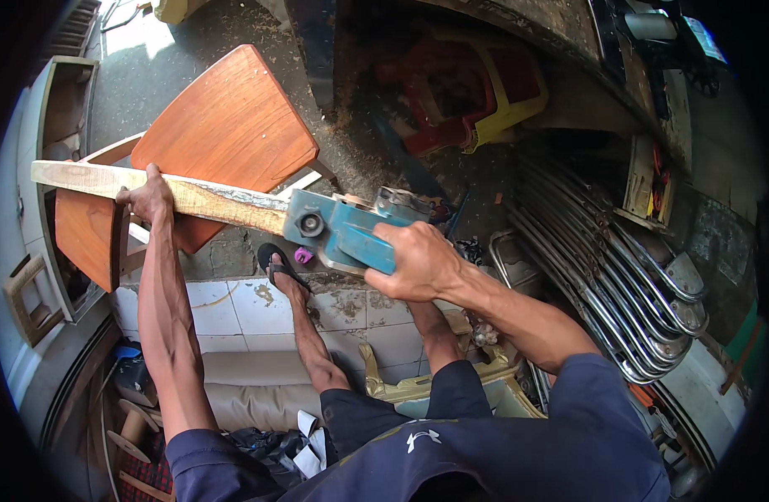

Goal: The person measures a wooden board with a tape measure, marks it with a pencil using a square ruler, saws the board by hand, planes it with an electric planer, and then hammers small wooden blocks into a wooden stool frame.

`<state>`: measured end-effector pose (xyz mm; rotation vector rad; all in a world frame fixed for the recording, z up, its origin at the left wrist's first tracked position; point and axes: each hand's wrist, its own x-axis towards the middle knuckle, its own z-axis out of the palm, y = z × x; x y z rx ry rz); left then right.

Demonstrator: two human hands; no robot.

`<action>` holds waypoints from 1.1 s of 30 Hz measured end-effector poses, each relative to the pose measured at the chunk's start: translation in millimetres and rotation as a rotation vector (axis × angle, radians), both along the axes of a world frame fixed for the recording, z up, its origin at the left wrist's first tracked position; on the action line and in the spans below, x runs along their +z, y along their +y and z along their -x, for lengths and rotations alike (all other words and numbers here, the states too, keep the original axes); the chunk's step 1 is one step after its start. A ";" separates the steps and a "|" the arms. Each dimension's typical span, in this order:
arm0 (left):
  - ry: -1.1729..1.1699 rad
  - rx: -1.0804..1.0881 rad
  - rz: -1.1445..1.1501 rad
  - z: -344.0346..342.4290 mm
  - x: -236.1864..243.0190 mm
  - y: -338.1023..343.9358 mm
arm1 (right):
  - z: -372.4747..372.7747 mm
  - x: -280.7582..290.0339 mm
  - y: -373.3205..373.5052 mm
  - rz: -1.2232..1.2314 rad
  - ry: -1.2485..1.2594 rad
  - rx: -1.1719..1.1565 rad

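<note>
Plank axis is what matters here: the long pale rough-sawn wooden plank [163, 191] runs from the left edge of the frame, slightly down to the right, toward frame centre, so it lies crosswise in front of you, w/ both your hands on it. Your left hand [148, 199] is wrapped shut over the plank at left of centre, fingers over the top edge, thumb side toward you. Your right hand [418, 261] is closed round the handle of the blue-green electric hand planer [347, 227], which sits on the plank's right end, nose pointing left along the board. So the planer is just right of frame centre and the free length of plank stretches left from it toward your left hand, the two hands well apart.

Behind the plank, upper left, stands a reddish-brown wooden chair [221, 134]. Your sandalled foot [280, 269] rests on the white tiled ledge [234, 305] below the planer. Chromed metal chair frames [618, 276] are stacked at right.
</note>
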<state>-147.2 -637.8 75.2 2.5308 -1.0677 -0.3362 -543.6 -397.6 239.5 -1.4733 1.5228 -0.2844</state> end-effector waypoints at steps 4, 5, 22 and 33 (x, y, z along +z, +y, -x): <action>-0.007 0.005 -0.012 -2.4 0.3 -1.1 | 91.7 13.0 85.3 -0.100 -0.002 -0.065; 0.001 0.000 -0.038 2.8 2.7 -0.1 | 114.4 19.3 107.3 -0.129 0.019 -0.103; -0.006 -0.002 -0.052 -2.7 -4.1 -1.9 | -23.9 -7.7 -41.6 0.021 -0.048 0.080; -0.046 -0.005 -0.045 -4.0 0.0 -0.5 | 145.0 15.3 104.1 -0.185 0.008 -0.113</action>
